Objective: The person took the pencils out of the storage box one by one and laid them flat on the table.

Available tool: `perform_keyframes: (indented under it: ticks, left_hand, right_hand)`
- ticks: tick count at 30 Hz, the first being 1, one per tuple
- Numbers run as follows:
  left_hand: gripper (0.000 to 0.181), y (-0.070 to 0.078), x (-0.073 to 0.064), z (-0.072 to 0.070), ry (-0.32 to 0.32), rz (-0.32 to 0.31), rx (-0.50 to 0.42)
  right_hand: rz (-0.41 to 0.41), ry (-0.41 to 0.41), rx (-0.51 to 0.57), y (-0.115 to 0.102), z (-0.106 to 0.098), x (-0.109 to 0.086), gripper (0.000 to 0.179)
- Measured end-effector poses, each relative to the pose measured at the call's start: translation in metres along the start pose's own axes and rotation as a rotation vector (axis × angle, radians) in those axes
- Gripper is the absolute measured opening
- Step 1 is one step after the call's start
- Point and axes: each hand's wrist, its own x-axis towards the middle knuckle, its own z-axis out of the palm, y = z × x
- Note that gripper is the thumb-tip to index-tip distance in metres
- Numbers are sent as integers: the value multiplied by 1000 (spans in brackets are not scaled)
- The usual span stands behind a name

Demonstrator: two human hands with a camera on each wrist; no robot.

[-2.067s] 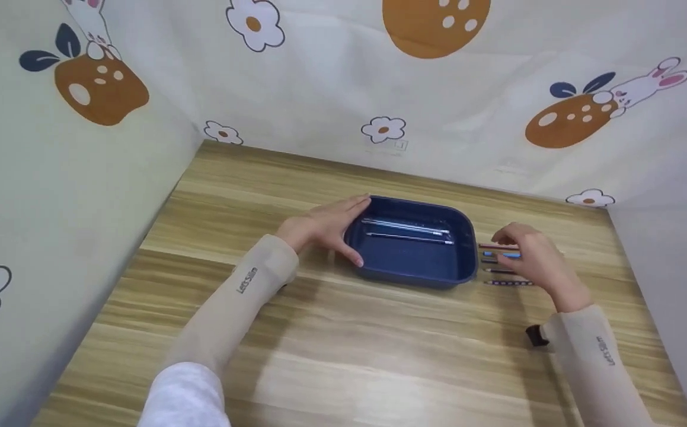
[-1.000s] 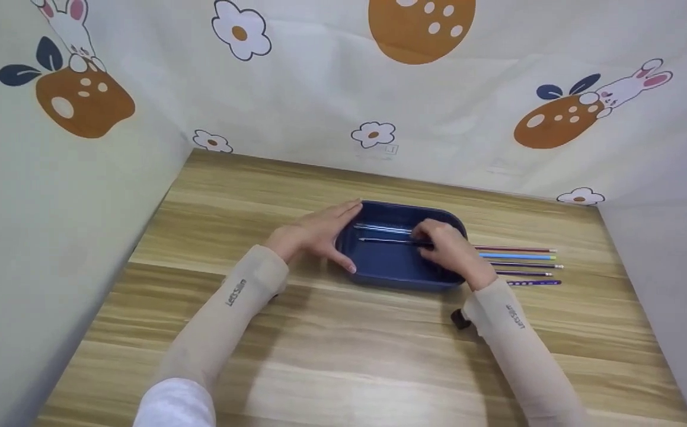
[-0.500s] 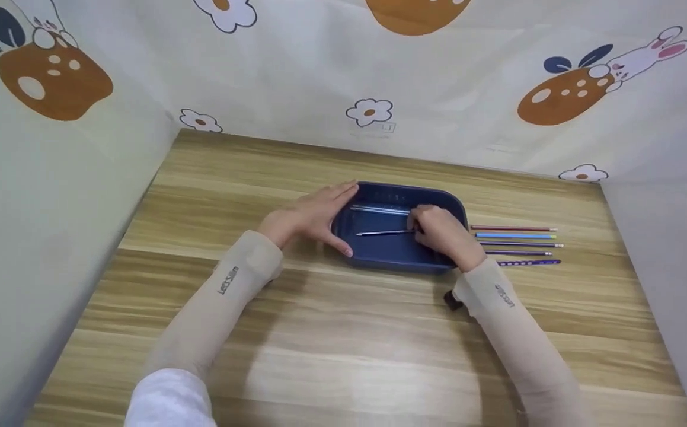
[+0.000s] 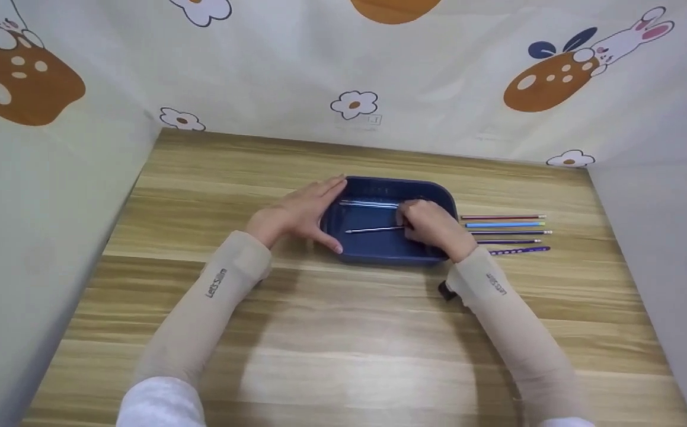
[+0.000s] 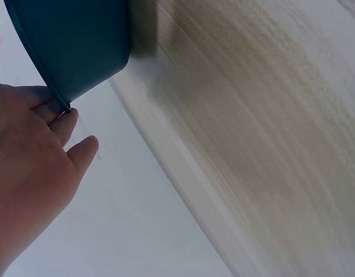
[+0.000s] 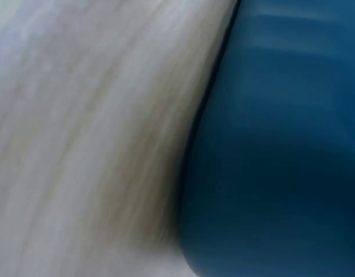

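Observation:
A dark blue rectangular box (image 4: 379,246), with no lid on it, rests on the table. My left hand (image 4: 296,213) spans its left end, thumb at the front corner and straight fingers along the back corner. In the left wrist view, fingertips of the left hand (image 5: 36,156) touch the rim of the box (image 5: 79,52). Inside the box, my right hand (image 4: 429,222) pinches the near end of a dark pencil (image 4: 373,229), its tip pointing left. Behind it lie pencils (image 4: 370,204), partly hidden by the right hand. The right wrist view is blurred and shows only the box wall (image 6: 264,144) and tabletop.
Right of the box, several pencils lie in a row: a red one (image 4: 503,217), a light blue one (image 4: 503,225), dark ones (image 4: 512,232) and a purple one with pale spots (image 4: 527,250). A patterned cloth wall (image 4: 260,77) borders the wood-grain table (image 4: 343,332).
My right hand has moved left from above the row of pencils into the box and holds a pencil there. That pencil has turned slightly. The left hand keeps its place on the box.

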Motion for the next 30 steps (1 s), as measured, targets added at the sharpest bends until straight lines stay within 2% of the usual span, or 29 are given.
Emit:
perform_keyframes:
  ticks: [6,11,21,25,30]
  left_hand:
    - [134,0,2,-1,18,24,1]
    - [135,-1,2,-2,14,11,-2]
    - [135,-3,2,-2,11,6,-9]
    - [135,-2,2,-2,7,6,-6]
    - [135,-2,1,0,-2,2,-11]
  right_hand:
    - [-64,47,1,1,-12,-4,11]
    - [-105,93,31,1,-29,-11,12]
    - [-14,86,128,12,-70,-36,15]
    - [7,129,125,22,-81,-47,16]
    - [-12,184,92,37,-84,-66,15]
